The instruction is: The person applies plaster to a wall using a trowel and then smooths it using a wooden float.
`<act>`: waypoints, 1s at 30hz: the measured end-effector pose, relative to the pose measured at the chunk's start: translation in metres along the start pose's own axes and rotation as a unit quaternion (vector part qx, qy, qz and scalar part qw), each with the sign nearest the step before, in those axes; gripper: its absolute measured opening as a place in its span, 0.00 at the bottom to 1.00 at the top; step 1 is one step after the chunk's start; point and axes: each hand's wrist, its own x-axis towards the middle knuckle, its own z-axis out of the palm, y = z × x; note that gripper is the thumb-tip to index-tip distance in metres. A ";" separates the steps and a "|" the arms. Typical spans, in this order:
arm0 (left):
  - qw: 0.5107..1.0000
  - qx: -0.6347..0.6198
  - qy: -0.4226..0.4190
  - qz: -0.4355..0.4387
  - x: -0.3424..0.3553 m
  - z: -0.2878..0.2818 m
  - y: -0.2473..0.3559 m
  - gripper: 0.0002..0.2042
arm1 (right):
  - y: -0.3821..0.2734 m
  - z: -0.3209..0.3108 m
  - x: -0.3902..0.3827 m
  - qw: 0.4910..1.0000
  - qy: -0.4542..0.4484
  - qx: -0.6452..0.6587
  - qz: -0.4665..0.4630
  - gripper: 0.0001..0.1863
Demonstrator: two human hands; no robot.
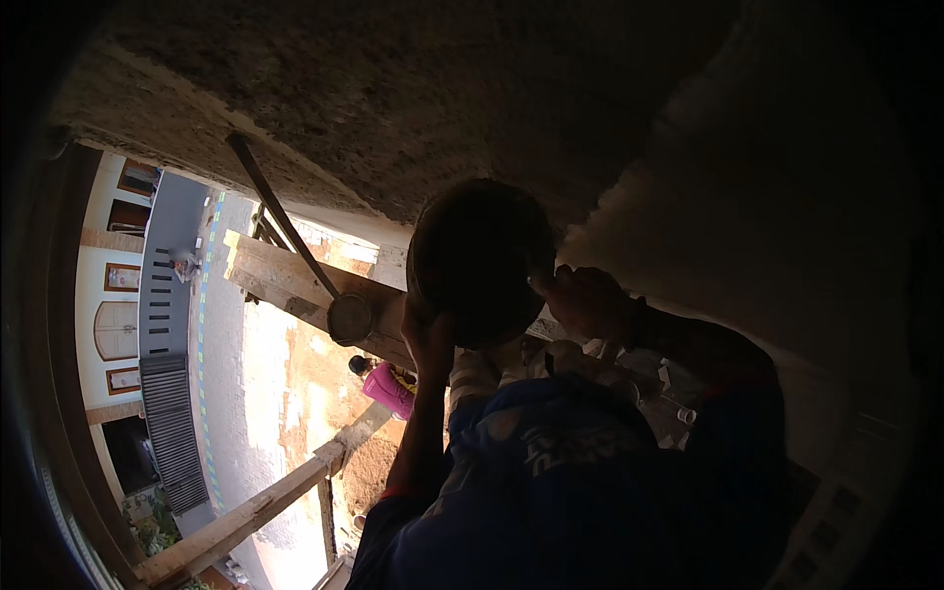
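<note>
A dark round vessel (480,261), like a bucket or deep bowl, is held up in front of my body. My left hand (430,339) grips its left lower rim. On the opposite side, my right hand (590,303) is closed at the rim, its fingertips reaching over the dark opening. Shadow hides whether those fingers hold a tool or the rim itself, and the vessel's contents cannot be made out. A rough, partly plastered wall surface (324,108) stretches close beyond the vessel.
I am above the ground beside a wooden plank (285,280). A small round container (350,317) sits on it, touching a slanting pole (280,211). A wooden rail (246,516) crosses lower left. Below is a person in a pink top (389,389); a house facade (113,295) stands far left.
</note>
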 end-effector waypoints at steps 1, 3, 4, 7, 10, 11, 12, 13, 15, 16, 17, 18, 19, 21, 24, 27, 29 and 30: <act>1.000 0.000 -0.025 -0.006 0.001 0.004 -0.007 0.23 | 0.003 0.014 -0.010 0.996 0.071 -0.021 0.041 0.21; 0.999 0.019 -0.044 -0.014 0.009 0.011 -0.019 0.23 | 0.012 0.036 -0.025 0.994 0.038 0.072 0.072 0.23; 0.996 -0.007 -0.075 -0.051 0.013 0.021 -0.015 0.24 | 0.018 0.045 -0.036 0.984 0.012 0.157 0.089 0.25; 0.992 0.026 -0.106 -0.064 0.022 0.017 -0.052 0.25 | -0.005 0.072 -0.032 0.944 0.106 0.260 0.175 0.23; 0.972 0.090 -0.200 -0.085 0.034 0.017 -0.099 0.23 | -0.021 0.126 -0.027 0.942 0.136 0.232 0.202 0.21; 0.964 0.092 -0.235 -0.088 0.037 0.019 -0.108 0.23 | -0.025 0.147 -0.024 0.941 0.147 0.221 0.210 0.21; 0.953 0.086 -0.258 -0.132 0.041 0.024 -0.115 0.21 | -0.028 0.170 -0.021 0.961 0.126 0.167 0.182 0.16; 0.941 0.083 -0.275 -0.177 0.045 0.028 -0.122 0.19 | -0.034 0.181 -0.020 0.966 0.115 0.143 0.179 0.14; 0.926 0.058 -0.338 -0.158 0.047 0.037 -0.138 0.18 | -0.047 0.196 -0.019 0.960 0.157 0.064 0.222 0.12; 0.910 0.067 -0.401 -0.082 0.049 0.039 -0.145 0.19 | -0.057 0.200 -0.017 0.943 0.206 0.005 0.263 0.12; 0.895 0.072 -0.437 -0.045 0.048 0.044 -0.153 0.19 | -0.066 0.204 -0.017 0.919 0.251 -0.054 0.300 0.12; 0.879 0.072 -0.471 -0.006 0.047 0.050 -0.160 0.20 | -0.070 0.207 -0.017 0.889 0.293 -0.118 0.332 0.12; 0.875 0.019 -0.466 -0.131 0.043 0.061 -0.170 0.20 | -0.071 0.210 -0.021 0.870 0.312 -0.150 0.351 0.12; 0.849 -0.025 -0.463 -0.255 0.036 0.084 -0.176 0.21 | -0.073 0.226 -0.029 0.855 0.300 -0.048 0.421 0.14; 0.831 0.081 -0.534 -0.136 0.016 0.120 -0.178 0.24 | -0.076 0.230 -0.055 0.834 0.216 0.084 0.500 0.17; 0.799 0.008 -0.541 -0.265 -0.013 0.165 -0.157 0.24 | -0.071 0.226 -0.101 0.790 0.226 0.158 0.547 0.19; 0.788 0.025 -0.558 -0.258 -0.021 0.185 -0.169 0.24 | -0.060 0.215 -0.129 0.750 0.294 0.231 0.545 0.21; 0.778 0.020 -0.558 -0.287 -0.028 0.195 -0.171 0.24 | -0.057 0.207 -0.144 0.743 0.323 0.224 0.541 0.21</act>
